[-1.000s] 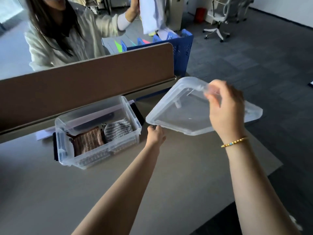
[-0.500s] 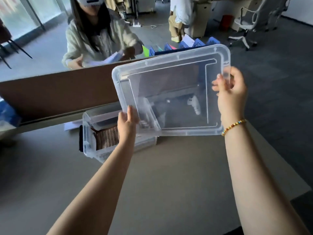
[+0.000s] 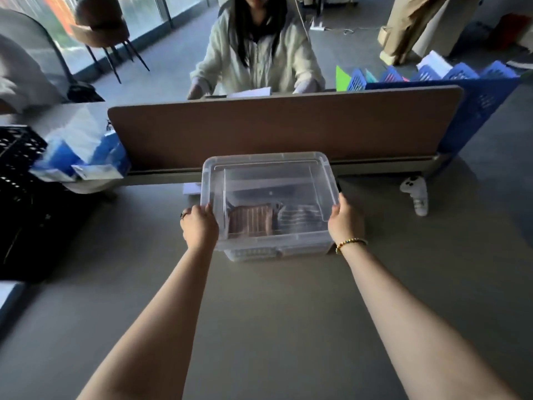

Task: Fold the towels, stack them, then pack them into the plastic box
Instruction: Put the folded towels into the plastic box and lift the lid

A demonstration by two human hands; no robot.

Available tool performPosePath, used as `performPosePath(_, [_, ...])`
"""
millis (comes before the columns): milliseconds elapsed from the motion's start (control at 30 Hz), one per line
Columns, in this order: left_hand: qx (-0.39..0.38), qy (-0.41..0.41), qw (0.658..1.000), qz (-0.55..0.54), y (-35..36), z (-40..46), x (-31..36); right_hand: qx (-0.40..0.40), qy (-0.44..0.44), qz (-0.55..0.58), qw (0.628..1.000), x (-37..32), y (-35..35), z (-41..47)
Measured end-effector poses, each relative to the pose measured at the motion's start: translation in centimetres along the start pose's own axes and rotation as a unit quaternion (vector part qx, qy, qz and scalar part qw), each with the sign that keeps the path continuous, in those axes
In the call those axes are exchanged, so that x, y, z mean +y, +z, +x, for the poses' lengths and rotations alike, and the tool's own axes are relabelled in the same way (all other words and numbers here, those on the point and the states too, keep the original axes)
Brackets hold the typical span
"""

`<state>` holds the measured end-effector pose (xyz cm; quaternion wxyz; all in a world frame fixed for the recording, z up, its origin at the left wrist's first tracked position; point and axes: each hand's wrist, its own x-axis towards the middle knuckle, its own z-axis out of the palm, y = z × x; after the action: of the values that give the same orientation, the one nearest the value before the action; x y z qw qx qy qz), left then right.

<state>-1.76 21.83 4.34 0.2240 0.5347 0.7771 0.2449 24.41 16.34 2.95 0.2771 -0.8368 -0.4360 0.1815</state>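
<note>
Both hands, left grip [image 3: 199, 226] and right grip [image 3: 344, 220], pinch the clear lid [image 3: 268, 180] by its short ends, squarely over the plastic box [image 3: 277, 251] on the bench [image 3: 259, 313], folded towels [image 3: 251, 220] inside.

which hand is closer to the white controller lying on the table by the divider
Right. The right hand grips the right edge of the clear plastic lid, on the side towards the white controller. The left hand grips the lid's left edge, with the whole box between it and the controller.
</note>
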Motion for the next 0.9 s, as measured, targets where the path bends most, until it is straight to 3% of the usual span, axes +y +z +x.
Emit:
performPosePath(67, [-0.004, 0.020, 1.000, -0.013, 0.8, -0.1, -0.8, 0.034, -0.031, -0.066, 0.997, 0.7, 1.0, -0.2])
performPosePath(167, [-0.011, -0.007, 0.999, -0.050, 2.1, -0.4, -1.2, 0.083, -0.054, -0.073, 0.992, 1.4, 1.6, -0.1])
performPosePath(467, [-0.014, 0.009, 1.000, 0.013, 3.7, 0.9, -0.7, 0.024, -0.053, -0.076, 0.995, 1.7, 2.2, 1.5])
performPosePath(667, [-0.034, -0.008, 0.999, -0.009, 3.9, 1.2, -0.6, -0.044, -0.009, -0.070, 0.997, 0.8, 2.0, 2.8])
performPosePath(900, [0.032, -0.019, 0.996, 0.077, 3.7, -3.0, -2.4, 0.029, 0.011, -0.100, 0.995, 3.0, 1.7, -1.0])
